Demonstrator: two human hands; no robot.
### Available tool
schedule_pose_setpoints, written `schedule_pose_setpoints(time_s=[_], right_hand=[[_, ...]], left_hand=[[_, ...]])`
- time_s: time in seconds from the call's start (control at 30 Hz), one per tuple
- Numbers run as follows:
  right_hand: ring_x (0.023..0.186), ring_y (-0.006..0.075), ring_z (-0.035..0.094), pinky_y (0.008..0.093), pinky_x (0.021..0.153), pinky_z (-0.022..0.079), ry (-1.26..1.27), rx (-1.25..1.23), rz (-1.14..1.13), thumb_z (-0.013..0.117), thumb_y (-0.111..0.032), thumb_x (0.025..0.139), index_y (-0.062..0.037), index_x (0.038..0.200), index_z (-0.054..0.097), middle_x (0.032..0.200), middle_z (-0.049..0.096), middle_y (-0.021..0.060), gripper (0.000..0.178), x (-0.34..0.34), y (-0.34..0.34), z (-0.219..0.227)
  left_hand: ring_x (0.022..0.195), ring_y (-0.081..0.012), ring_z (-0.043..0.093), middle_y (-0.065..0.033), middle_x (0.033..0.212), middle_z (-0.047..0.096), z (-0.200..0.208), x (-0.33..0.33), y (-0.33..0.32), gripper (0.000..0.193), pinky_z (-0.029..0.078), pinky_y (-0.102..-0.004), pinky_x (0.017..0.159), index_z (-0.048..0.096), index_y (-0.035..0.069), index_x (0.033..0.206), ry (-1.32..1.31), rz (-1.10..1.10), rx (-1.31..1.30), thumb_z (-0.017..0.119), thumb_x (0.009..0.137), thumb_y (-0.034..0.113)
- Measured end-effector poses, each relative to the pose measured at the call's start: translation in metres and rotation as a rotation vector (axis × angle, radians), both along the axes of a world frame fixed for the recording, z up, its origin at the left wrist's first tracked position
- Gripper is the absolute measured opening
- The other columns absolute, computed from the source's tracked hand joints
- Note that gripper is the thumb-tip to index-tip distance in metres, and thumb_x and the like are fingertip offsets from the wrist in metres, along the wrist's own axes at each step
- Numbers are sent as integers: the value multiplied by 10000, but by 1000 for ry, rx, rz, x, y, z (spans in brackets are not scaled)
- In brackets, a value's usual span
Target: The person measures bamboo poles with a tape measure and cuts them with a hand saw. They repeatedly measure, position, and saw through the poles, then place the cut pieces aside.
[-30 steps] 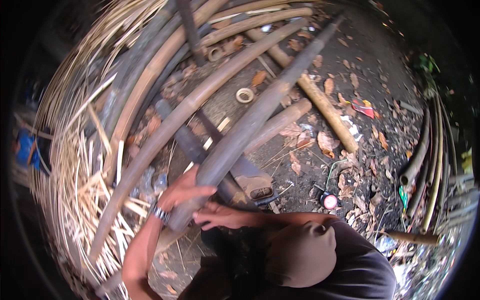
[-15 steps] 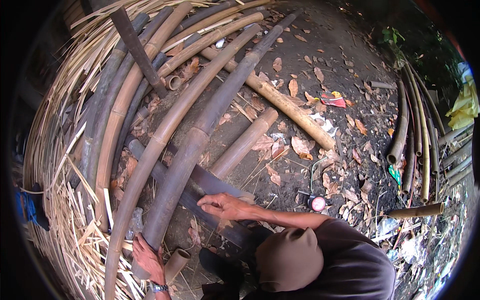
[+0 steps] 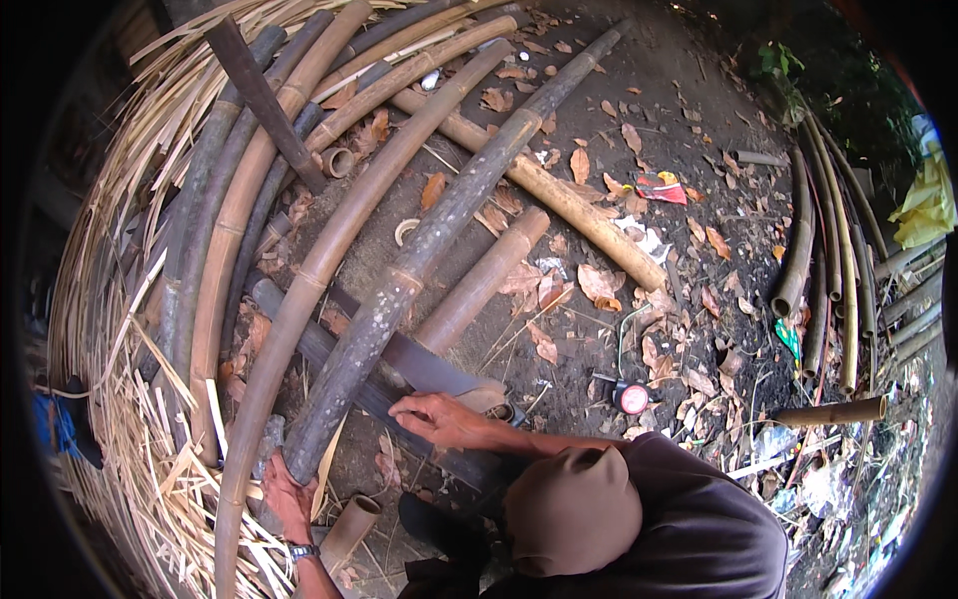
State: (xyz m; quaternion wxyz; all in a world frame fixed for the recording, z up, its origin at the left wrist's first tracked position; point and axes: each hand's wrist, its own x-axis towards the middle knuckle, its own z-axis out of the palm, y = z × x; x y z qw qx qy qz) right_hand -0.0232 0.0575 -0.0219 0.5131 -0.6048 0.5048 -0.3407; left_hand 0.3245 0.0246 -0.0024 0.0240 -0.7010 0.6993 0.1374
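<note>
My left hand [image 3: 287,487], with a watch on its wrist, is closed round the near end of a long mottled grey bamboo pole [image 3: 384,299]. The pole slants away to the far right. My right hand [image 3: 437,419] lies to the right of it, empty as far as I can see, fingers loosely bent and apart over a dark bamboo length [image 3: 459,461] on the ground. Just beyond that hand is a broad dark blade [image 3: 431,364] with a brown end, partly hidden under the mottled pole. A brown bamboo pole [image 3: 317,270] runs alongside on the left.
More bamboo poles [image 3: 239,210] and a heap of split strips [image 3: 190,499] fill the left. A dark upright post [image 3: 261,95] stands among them. A short bamboo piece [image 3: 489,275] and a pale pole [image 3: 589,235] lie ahead. A round red-and-white object [image 3: 632,399] rests at right.
The pole in my left hand has turned, showing a pale-spotted side where it was smooth and dark. Its far end has shifted slightly right. My right hand has barely moved.
</note>
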Motion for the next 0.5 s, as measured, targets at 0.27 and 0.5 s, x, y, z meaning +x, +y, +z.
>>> schedule_pose_setpoints(time_s=[0.27,0.5], right_hand=[[901,334,647,403,798,502,-40,-5,-34,540,-290,977,-51,1155,619,994,655,189,308,-2,10,-19],[802,93,555,273,699,473,-144,126,-42,566,-225,995,-32,1193,608,872,626,29,279,0,6,-11]], left_hand=[[1180,-377,513,-199,1231,556,-30,17,6,958,371,-479,1028,426,92,1395,-194,-70,-263,869,548,160],[1147,-377,543,-183,1238,573,-17,17,15,900,419,-486,962,458,78,1351,-74,-105,-154,873,561,190]])
